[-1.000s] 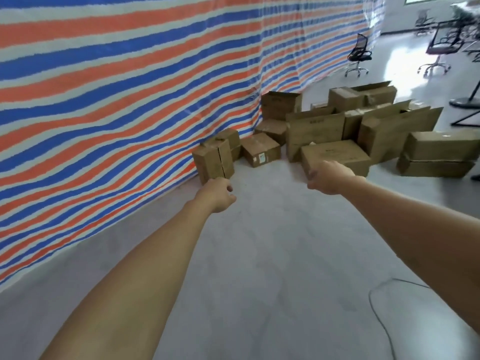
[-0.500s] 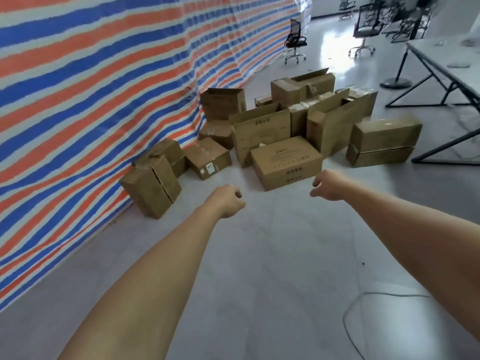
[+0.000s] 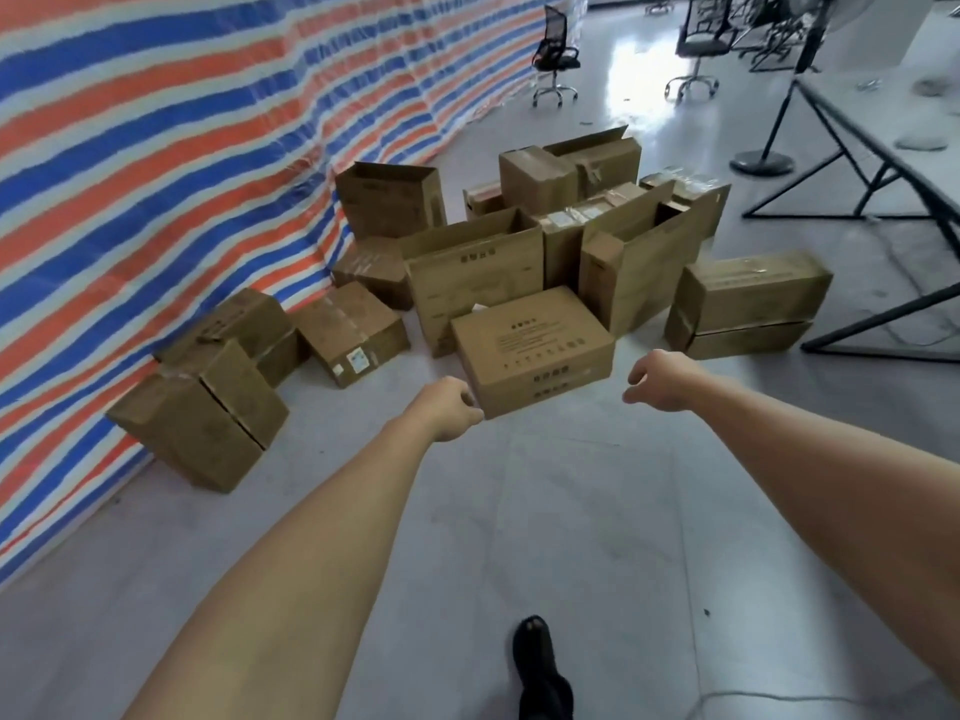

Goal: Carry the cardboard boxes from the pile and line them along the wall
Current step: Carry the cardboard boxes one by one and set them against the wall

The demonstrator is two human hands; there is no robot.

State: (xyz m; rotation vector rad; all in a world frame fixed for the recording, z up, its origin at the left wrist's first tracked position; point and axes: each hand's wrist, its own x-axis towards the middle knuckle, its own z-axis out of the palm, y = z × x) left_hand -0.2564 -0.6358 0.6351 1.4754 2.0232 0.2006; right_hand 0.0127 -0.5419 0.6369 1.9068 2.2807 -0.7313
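1. since half a second ago the pile of cardboard boxes (image 3: pixel 519 252) has come nearer and sits lower in view. both arms now reach almost to its front box (image 3: pixel 530 345), and a dark shoe (image 3: pixel 543 667) has stepped in at the bottom edge.
2. striped tarp wall (image 3: pixel 156 148), in blue, orange and white bands, fills the left side and runs away toward the back.
3. grey floor (image 3: pixel 597 511) spreads under everything.
4. the pile stands mid-frame with its left edge against the wall. some boxes are open-topped, others taped shut.
5. counter (image 3: pixel 883 142) on dark angled legs stands to the right of the pile, well apart from the arms.
6. the front box, closed and printed on top, lies on the floor at the near edge of the pile, between the two hands.
7. three closed boxes lie along the foot of the wall, left of the pile: nearest box (image 3: pixel 202 413), second box (image 3: pixel 244 324) touching it behind, and third box (image 3: pixel 353 330) just beside that.
8. left hand (image 3: pixel 449 410) is loosely curled and holds nothing. its knuckles are at the front box's near-left corner, and i cannot tell whether they touch.
9. right hand (image 3: pixel 662 379) has its fingers bent downward with a gap to the thumb. it holds nothing and is near the box's right corner but apart from it.
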